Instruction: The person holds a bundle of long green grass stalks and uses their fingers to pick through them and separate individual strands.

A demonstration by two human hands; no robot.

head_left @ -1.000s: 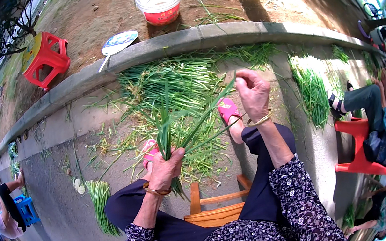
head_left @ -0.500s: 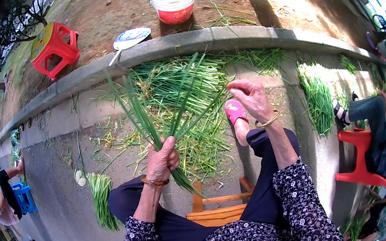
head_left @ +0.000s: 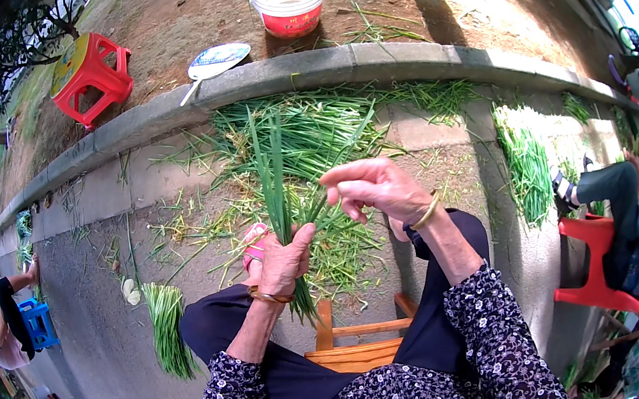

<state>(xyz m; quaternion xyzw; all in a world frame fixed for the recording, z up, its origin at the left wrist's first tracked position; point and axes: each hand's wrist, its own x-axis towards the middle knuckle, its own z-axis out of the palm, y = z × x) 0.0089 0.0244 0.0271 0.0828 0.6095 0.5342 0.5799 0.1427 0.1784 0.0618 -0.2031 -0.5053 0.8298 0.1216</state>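
My left hand (head_left: 288, 266) is closed around a small bunch of green chives (head_left: 273, 177). Their long leaves rise above the fist, and the cut ends stick out below it. Just right of these leaves is my right hand (head_left: 383, 189), palm down, its fingers bent and apart; I make out nothing held in it. A large heap of chives (head_left: 303, 133) lies on the pavement beyond both hands, against the kerb. Loose trimmed leaves (head_left: 347, 256) are scattered nearer, beneath my hands.
Neat chive bundles lie at left (head_left: 165, 329) and right (head_left: 525, 164). Past the kerb (head_left: 398, 60) are a white and red bucket (head_left: 289, 1), a hand fan (head_left: 217, 61) and a red stool (head_left: 92, 80). A person sits on a red stool (head_left: 598, 264) at right.
My right hand has moved left and nearer, close to the bunch, and its fingers have loosened. My left hand has shifted right, bringing the leaves more upright. A pink slipper now shows at left.
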